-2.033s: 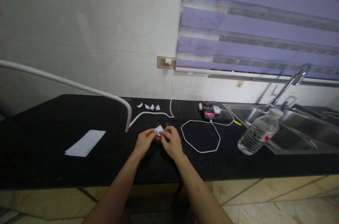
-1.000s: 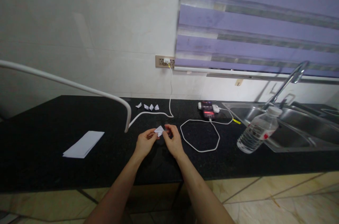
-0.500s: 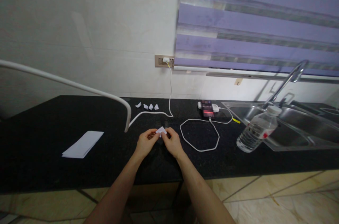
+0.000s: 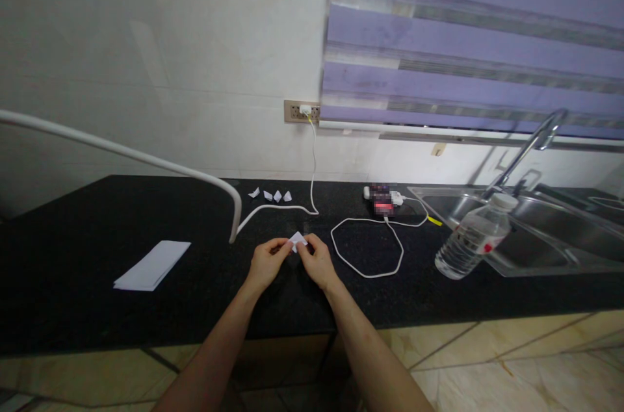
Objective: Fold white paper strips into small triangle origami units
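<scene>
My left hand [image 4: 266, 263] and my right hand [image 4: 316, 260] meet over the black countertop [image 4: 97, 236], both pinching a small folded piece of white paper [image 4: 297, 241] between their fingertips. The paper is a little triangle shape, held just above the counter. Several small folded paper pieces [image 4: 271, 195] lie in a row near the wall behind my hands. A stack of flat white paper [image 4: 152, 265] rests on the counter to the left.
A white cable [image 4: 366, 249] loops on the counter right of my hands, running from a wall socket [image 4: 302, 112]. A plastic water bottle [image 4: 472, 236] leans at the steel sink [image 4: 546, 230]. A white bent pipe [image 4: 146, 162] arches over the left counter.
My fingers have worked the small paper, which went from a flat flap to a tighter pointed fold. The hands stayed in the same spot.
</scene>
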`<act>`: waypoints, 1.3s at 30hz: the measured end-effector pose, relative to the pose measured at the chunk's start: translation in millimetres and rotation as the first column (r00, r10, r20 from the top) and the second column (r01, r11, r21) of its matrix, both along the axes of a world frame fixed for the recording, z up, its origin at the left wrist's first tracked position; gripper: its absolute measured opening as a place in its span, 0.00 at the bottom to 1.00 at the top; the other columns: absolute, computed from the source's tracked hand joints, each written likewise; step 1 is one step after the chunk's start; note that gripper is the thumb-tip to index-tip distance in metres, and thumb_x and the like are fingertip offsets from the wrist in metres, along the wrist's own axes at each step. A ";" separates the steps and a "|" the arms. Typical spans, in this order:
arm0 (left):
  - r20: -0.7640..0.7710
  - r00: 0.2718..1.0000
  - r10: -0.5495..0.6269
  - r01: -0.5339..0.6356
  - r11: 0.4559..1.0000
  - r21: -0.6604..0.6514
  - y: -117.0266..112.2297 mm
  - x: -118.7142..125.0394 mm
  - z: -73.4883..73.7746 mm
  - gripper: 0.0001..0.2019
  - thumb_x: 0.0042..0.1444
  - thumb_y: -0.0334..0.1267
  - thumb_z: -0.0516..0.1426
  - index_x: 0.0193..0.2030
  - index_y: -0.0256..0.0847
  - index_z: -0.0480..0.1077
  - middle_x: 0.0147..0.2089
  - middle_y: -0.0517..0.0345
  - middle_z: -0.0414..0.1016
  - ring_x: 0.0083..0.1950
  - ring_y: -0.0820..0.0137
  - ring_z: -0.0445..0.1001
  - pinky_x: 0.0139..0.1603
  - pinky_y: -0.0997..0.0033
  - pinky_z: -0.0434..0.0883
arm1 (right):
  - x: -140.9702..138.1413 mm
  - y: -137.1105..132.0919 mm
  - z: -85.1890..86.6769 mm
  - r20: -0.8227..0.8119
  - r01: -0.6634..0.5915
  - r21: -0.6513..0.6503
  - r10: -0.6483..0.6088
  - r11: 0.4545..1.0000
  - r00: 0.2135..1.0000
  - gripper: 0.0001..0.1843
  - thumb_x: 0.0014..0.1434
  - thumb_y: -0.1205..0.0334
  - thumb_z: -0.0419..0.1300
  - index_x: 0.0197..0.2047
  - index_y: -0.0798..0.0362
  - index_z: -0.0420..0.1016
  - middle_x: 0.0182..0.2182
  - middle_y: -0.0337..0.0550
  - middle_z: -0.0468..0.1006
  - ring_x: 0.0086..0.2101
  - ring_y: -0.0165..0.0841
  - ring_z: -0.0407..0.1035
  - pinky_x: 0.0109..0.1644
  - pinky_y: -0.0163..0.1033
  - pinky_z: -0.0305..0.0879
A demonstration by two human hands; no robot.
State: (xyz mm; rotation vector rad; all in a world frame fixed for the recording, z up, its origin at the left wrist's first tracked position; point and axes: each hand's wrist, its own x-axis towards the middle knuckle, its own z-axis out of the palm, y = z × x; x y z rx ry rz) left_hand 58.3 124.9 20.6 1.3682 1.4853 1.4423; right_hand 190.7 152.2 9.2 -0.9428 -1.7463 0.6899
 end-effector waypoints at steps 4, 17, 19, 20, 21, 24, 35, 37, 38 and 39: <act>-0.048 0.999 -0.011 0.012 1.000 0.009 -0.9 -0.9 2.5 0.13 0.46 0.46 0.53 0.25 0.39 0.73 0.25 0.59 0.74 0.31 0.69 0.71 0.37 0.73 0.64 | 0.5 0.2 -0.2 -0.003 -0.017 -0.004 0.017 1.000 1.000 0.09 0.55 0.62 0.50 0.29 0.54 0.69 0.25 0.37 0.68 0.26 0.27 0.61 0.31 0.32 0.57; 0.064 0.996 -0.061 0.065 0.996 -0.062 -1.1 3.3 3.6 0.13 0.42 0.44 0.57 0.30 0.37 0.73 0.26 0.57 0.76 0.29 0.68 0.73 0.35 0.72 0.67 | -0.5 0.0 3.8 -0.142 -0.066 -0.123 0.048 0.990 0.989 0.09 0.54 0.59 0.51 0.33 0.54 0.69 0.22 0.36 0.67 0.23 0.27 0.61 0.28 0.31 0.58; 0.092 0.993 -0.067 0.074 0.995 -0.068 0.1 3.2 2.0 0.13 0.41 0.44 0.58 0.30 0.37 0.73 0.27 0.56 0.76 0.30 0.68 0.73 0.35 0.72 0.68 | -1.5 1.3 2.0 -0.195 -0.071 -0.133 0.044 0.989 0.980 0.09 0.52 0.60 0.52 0.36 0.54 0.68 0.23 0.36 0.67 0.24 0.27 0.62 0.28 0.31 0.59; 0.098 0.993 -0.069 0.076 0.995 -0.068 0.7 2.8 1.3 0.13 0.41 0.43 0.58 0.31 0.37 0.73 0.27 0.56 0.76 0.30 0.69 0.73 0.35 0.72 0.68 | -2.1 2.1 0.8 -0.226 -0.077 -0.141 0.043 0.987 0.973 0.11 0.52 0.60 0.53 0.38 0.54 0.68 0.23 0.36 0.67 0.24 0.26 0.62 0.27 0.31 0.60; 0.100 0.993 -0.062 0.068 0.995 -0.066 1.2 2.4 0.6 0.13 0.41 0.44 0.58 0.31 0.36 0.73 0.27 0.56 0.76 0.30 0.69 0.73 0.35 0.72 0.68 | -2.8 3.0 -0.3 -0.258 -0.086 -0.153 0.045 0.984 0.965 0.12 0.51 0.61 0.53 0.40 0.54 0.66 0.23 0.35 0.67 0.24 0.26 0.62 0.27 0.31 0.60; 0.118 0.993 -0.009 0.016 0.998 -0.059 2.3 1.0 0.0 0.14 0.42 0.45 0.57 0.31 0.36 0.73 0.26 0.56 0.76 0.30 0.69 0.73 0.36 0.72 0.67 | -4.6 4.8 -3.0 -0.328 -0.130 -0.188 0.062 0.973 0.942 0.17 0.50 0.61 0.55 0.44 0.54 0.62 0.23 0.34 0.67 0.23 0.26 0.63 0.26 0.30 0.60; 0.153 0.986 -0.072 0.078 0.996 -0.035 3.8 -0.7 -4.8 0.14 0.43 0.44 0.57 0.32 0.36 0.72 0.27 0.56 0.75 0.31 0.71 0.72 0.37 0.74 0.66 | -3.2 3.1 -0.8 -0.366 -0.104 -0.175 0.033 0.979 0.930 0.07 0.49 0.63 0.57 0.32 0.55 0.66 0.25 0.36 0.67 0.26 0.26 0.64 0.31 0.32 0.62; 0.146 0.985 -0.087 0.093 0.995 -0.034 3.9 -0.7 -5.2 0.13 0.43 0.44 0.57 0.31 0.36 0.72 0.26 0.58 0.75 0.30 0.71 0.72 0.36 0.74 0.66 | -2.8 2.0 0.6 -0.362 -0.124 -0.187 0.049 0.974 0.931 0.07 0.49 0.63 0.57 0.33 0.55 0.67 0.25 0.37 0.68 0.26 0.26 0.64 0.31 0.32 0.62; 0.145 0.985 -0.094 0.100 0.994 -0.037 3.7 -0.4 -4.9 0.12 0.42 0.43 0.57 0.30 0.36 0.72 0.25 0.58 0.74 0.30 0.71 0.72 0.36 0.74 0.66 | -2.6 1.4 1.2 -0.364 -0.138 -0.191 0.060 0.972 0.929 0.07 0.49 0.63 0.57 0.34 0.55 0.67 0.25 0.37 0.68 0.26 0.26 0.64 0.31 0.33 0.62; 0.151 0.983 -0.103 0.110 0.993 -0.040 3.3 0.1 -4.4 0.12 0.42 0.43 0.58 0.29 0.36 0.72 0.25 0.58 0.74 0.29 0.71 0.72 0.36 0.74 0.66 | -2.5 0.8 1.7 -0.367 -0.151 -0.192 0.072 0.970 0.928 0.08 0.49 0.63 0.57 0.34 0.55 0.68 0.26 0.37 0.69 0.26 0.26 0.64 0.31 0.33 0.63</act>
